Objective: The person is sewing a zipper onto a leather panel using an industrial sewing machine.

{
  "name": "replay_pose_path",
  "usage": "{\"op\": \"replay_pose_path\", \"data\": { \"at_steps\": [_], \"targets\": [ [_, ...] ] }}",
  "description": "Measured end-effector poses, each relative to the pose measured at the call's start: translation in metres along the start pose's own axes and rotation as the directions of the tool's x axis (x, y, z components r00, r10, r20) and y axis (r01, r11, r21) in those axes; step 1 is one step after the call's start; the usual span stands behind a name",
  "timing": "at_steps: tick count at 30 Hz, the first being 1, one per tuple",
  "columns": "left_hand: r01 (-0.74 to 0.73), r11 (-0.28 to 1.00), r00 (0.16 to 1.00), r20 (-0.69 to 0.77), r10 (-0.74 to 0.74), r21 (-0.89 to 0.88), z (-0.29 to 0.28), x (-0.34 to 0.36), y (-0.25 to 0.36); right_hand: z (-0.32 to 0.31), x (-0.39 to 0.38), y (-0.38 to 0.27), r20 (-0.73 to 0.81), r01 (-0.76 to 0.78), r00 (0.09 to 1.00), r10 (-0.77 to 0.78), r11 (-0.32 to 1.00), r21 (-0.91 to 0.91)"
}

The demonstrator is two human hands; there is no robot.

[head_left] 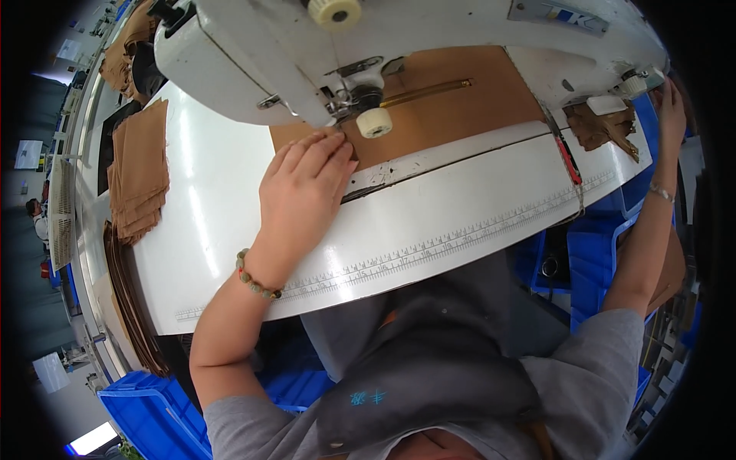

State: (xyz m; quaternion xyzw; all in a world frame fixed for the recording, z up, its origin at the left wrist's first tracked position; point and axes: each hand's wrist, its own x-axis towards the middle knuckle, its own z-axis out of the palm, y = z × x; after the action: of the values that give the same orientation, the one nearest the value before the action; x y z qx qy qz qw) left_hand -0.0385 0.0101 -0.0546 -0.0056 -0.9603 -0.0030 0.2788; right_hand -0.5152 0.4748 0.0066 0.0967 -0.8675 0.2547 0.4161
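A white sewing machine [230, 65] stands over a flat brown panel [491, 84] with a narrow brass-coloured strip, like a zipper, set in it. Close by the needle and presser foot, my left hand [303, 180] presses the panel's near-left part with bent fingers held together; its thumb is mostly hidden. My right hand [671, 111] reaches up to the machine's right end. Its fingers curl at that end, and what they hold is hidden behind the machine's edge.
Brown cut pieces lie in a stack [142, 169] at the left, with more hanging pieces [126, 299] below. A printed ruler [406, 264] runs along the table's near edge. Red-handled snips [569, 161] and a brown scrap [602, 126] lie at right. Blue bins [153, 410] stand below.
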Motion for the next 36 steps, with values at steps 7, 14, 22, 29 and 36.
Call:
{"op": "replay_pose_path", "data": {
  "at_steps": [7, 14, 22, 29, 36],
  "targets": [
    [-0.081, 0.992, 0.996, 0.03, 0.084, -0.099, 0.031, 0.044, 0.057, -0.089, -0.197, -0.159, 0.378, 0.479, 0.746, -0.548, 0.836, 0.268],
    [0.046, 0.99, 0.989, 0.146, -0.027, -0.132, 0.028, 0.045, 0.063, -0.08, -0.209, -0.158, 0.454, 0.45, 0.714, -0.533, 0.846, 0.287],
    [-0.132, 0.923, 0.958, 0.193, 0.213, -0.361, -0.033, -0.026, 0.032, -0.084, -0.197, -0.208, 0.351, 0.505, 0.684, -0.639, 0.763, 0.404],
    [-0.053, 0.982, 0.987, 0.141, 0.08, -0.184, -0.029, -0.032, 0.016, -0.037, -0.239, -0.33, 0.212, 0.56, 0.3, -0.93, 0.352, 0.75],
    [0.325, 0.914, 0.925, 0.281, -0.255, -0.243, -0.018, -0.034, 0.018, -0.016, -0.262, -0.354, 0.233, 0.452, 0.21, -0.949, 0.306, 0.838]
  ]
}}
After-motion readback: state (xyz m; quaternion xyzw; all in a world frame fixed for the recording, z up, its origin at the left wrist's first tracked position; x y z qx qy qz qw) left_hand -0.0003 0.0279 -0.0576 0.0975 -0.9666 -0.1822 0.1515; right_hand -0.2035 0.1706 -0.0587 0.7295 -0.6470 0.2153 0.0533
